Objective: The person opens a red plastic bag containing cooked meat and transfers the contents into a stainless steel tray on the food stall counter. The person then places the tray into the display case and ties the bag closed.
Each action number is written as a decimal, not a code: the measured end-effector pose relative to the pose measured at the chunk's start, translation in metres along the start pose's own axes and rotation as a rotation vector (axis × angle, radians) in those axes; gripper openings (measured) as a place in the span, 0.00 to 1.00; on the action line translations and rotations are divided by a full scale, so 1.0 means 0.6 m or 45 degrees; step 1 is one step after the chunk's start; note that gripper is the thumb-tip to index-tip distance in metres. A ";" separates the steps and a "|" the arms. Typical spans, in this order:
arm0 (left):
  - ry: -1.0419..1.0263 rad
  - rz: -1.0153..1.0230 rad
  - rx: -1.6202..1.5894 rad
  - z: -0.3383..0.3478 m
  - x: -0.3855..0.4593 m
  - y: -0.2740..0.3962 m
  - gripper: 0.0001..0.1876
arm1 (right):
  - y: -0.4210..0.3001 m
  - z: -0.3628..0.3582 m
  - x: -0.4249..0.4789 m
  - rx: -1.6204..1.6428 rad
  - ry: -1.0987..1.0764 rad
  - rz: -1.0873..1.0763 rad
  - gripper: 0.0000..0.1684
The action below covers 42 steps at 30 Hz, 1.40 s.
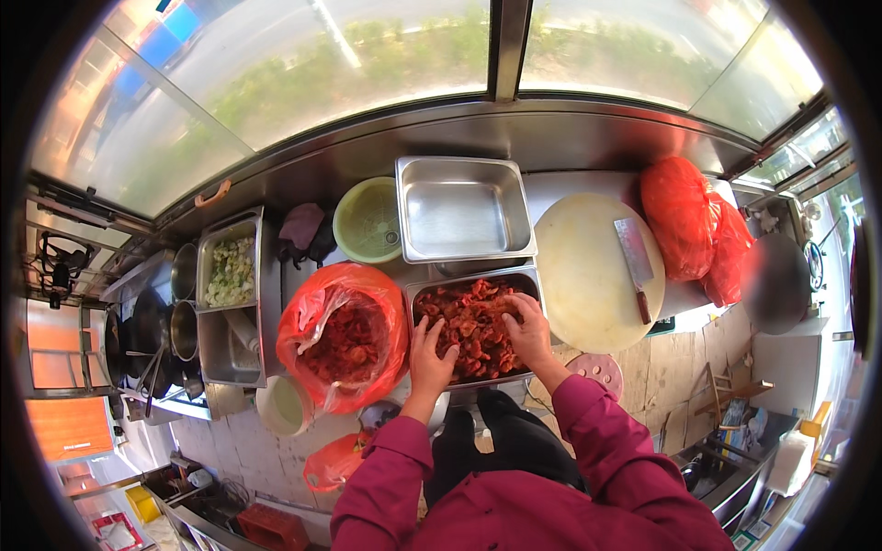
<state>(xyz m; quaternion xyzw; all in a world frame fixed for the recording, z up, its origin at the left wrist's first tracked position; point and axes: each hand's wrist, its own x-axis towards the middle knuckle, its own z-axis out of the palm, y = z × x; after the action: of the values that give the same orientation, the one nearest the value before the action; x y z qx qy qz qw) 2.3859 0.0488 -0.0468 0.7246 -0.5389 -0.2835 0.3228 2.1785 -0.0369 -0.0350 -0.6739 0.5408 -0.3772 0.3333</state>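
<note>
A steel food pan in front of me holds a heap of red-coated food pieces, perhaps marinated meat. On the heap's left side rests my left hand, its fingers spread and nothing gripped. My right hand touches the right side of the heap with fingers bent and apart; no piece shows clearly in its grasp. Just left of the pan stands an open red plastic bag with more of the same red pieces inside. Behind the filled pan sits a bare steel pan.
A cleaver lies on the round cutting board at right. Beyond it is a tied red bag. A green plastic basin and a pan of chopped vegetables stand left. Below the counter hangs a small red bag.
</note>
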 end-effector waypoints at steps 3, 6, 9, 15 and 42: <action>0.024 0.007 -0.069 -0.005 -0.010 -0.002 0.29 | -0.028 -0.007 0.000 0.159 -0.039 0.152 0.19; 0.027 -0.019 -0.080 -0.007 -0.016 0.000 0.28 | -0.002 0.003 -0.003 -0.037 -0.036 0.127 0.20; 0.013 -0.039 -0.105 -0.013 -0.026 0.000 0.28 | 0.007 0.005 -0.004 -0.073 -0.021 0.205 0.19; 0.006 -0.070 -0.114 -0.026 -0.049 -0.003 0.26 | 0.022 0.009 0.007 -0.046 0.001 0.262 0.18; 0.080 -0.254 -0.355 -0.088 -0.116 -0.010 0.22 | 0.016 -0.021 0.014 -0.154 -0.193 0.078 0.14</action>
<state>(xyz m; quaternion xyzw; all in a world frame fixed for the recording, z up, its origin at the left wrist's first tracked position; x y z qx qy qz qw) 2.4117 0.1261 -0.0139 0.7311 -0.4095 -0.3632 0.4073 2.1637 -0.0474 -0.0358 -0.7028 0.5561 -0.2813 0.3432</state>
